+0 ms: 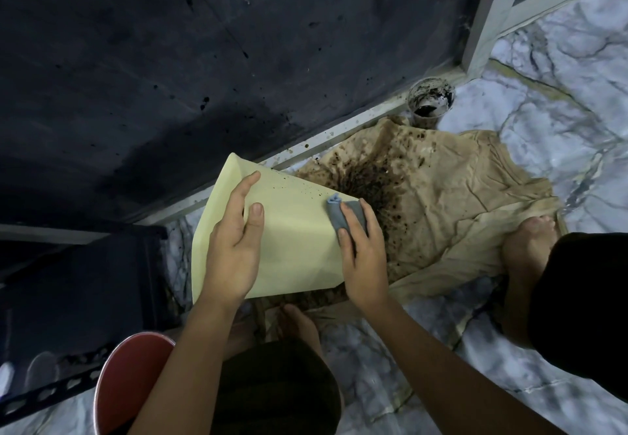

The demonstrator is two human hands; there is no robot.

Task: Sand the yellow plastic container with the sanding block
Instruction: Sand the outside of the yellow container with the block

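Dark wall (170, 60): fills the upper left of the frame; we work at its foot.
Drop cloth (458, 203): tan, crumpled, centre right on the marbled floor (560, 77); dark splatter is thickest just beside the container's far right corner.
Yellow plastic container (292, 230): centre of frame, lying tilted over the cloth's left edge, one broad flat wall facing us. We judge it light, with thin walls that may flex under pressure; smooth, so likely to skid unless braced. Small dark specks dot its upper right. Its opening is turned away; we cannot tell the contents.
Left hand (234, 247): spread flat on the wall, fingers wide, pinning the container; a good bracing spot, we think.
Right hand (363, 254): closed down on the sanding block (339, 212), grey, pressed at the container's right edge.
Red bucket (132, 380): lower left; inside unseen.
Small cup (430, 101): upper right of centre, by the wall; smeared with dark residue.
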